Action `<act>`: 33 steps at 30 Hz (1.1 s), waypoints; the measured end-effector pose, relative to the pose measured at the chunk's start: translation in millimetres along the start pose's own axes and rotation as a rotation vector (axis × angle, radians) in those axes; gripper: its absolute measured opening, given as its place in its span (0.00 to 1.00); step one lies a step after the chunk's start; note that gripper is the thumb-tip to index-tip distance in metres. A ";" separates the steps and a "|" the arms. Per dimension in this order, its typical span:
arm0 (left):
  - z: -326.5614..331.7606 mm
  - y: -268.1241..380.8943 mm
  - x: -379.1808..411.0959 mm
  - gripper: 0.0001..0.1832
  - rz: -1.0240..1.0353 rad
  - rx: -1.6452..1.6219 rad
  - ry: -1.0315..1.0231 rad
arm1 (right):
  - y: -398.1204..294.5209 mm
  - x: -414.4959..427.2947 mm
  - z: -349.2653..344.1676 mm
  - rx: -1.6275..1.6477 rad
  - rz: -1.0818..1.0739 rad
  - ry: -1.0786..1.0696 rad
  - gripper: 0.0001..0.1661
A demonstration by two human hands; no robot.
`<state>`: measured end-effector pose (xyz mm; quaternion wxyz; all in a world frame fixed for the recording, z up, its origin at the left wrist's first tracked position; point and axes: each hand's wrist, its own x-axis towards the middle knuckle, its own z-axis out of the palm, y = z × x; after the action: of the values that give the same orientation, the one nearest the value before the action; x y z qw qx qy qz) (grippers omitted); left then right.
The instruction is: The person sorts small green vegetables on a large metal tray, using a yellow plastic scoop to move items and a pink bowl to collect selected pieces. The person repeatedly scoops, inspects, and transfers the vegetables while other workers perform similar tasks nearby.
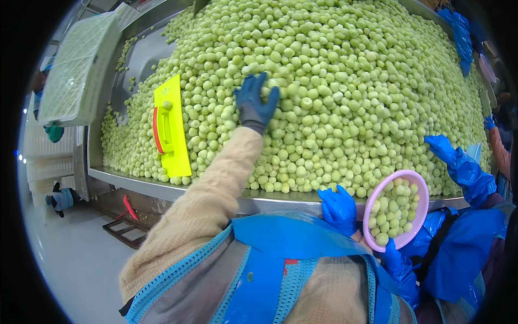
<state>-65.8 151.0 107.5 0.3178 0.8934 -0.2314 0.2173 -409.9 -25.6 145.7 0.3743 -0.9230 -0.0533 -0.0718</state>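
Observation:
A heap of small round green fruits [323, 121] fills a wide metal-rimmed table [137, 184] before me. My left hand [257, 103], in a dark blue glove, lies on the heap with its fingers spread. Some fruits near its fingertips are blurred. My right hand [340, 210], in a bright blue glove, is at the table's front rim and holds nothing visible; its forearm is mostly hidden. Left of my left arm, a yellow plastic plastering float [174, 133] with a red grip rests on the fruits, and one fruit sits on it.
Right of my right hand, a co-worker's gloved hand [391, 257] holds a pink basin [421, 194] of fruits. Their other hand [441, 148] touches the heap. A white plastic crate [75, 73] stands at the left. A dark metal frame [125, 235] lies below the table.

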 end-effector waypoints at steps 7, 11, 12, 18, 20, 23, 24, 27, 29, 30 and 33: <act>52.7 136.8 -22.3 0.30 0.126 -0.365 -0.340 | 2.5 -10.6 8.8 -0.041 0.013 0.046 0.20; 32.0 177.6 -40.5 0.28 0.485 -0.363 -0.637 | 1.2 -10.0 8.4 -0.029 0.045 0.038 0.20; 25.0 172.4 -37.6 0.27 0.457 -0.484 -0.648 | 0.2 -10.2 7.4 -0.011 0.063 0.026 0.20; -59.3 31.6 -2.9 0.23 0.154 -0.448 -0.339 | -5.0 -9.6 8.5 -0.059 0.047 0.081 0.18; -112.2 -42.1 22.9 0.23 0.100 -0.268 -0.101 | -6.3 -9.3 10.1 -0.084 0.054 0.091 0.18; -204.2 -140.4 30.1 0.28 -0.063 0.093 0.145 | -8.5 -9.0 12.9 -0.095 0.048 0.116 0.18; -226.2 -164.3 26.1 0.32 -0.220 0.246 0.093 | -8.6 -8.4 13.6 -0.102 0.038 0.146 0.18; -234.5 -204.6 -5.1 0.37 -0.378 0.204 -0.045 | -8.7 -7.5 15.3 -0.146 0.038 0.146 0.17; -225.7 -218.4 -25.6 0.37 -0.303 0.514 -0.050 | -8.6 -7.9 16.0 -0.156 0.045 0.148 0.17; -221.2 -225.4 -25.4 0.36 -0.325 0.462 -0.005 | -8.6 -8.3 16.2 -0.162 0.053 0.145 0.17; -213.6 -231.7 -19.8 0.36 -0.451 0.136 0.079 | -8.7 -8.8 17.3 -0.158 0.050 0.167 0.17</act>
<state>-5.3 459.4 138.9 0.3061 0.9327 0.0017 0.1908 -418.3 -7.7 137.9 0.3050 -0.9415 0.0068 -0.1432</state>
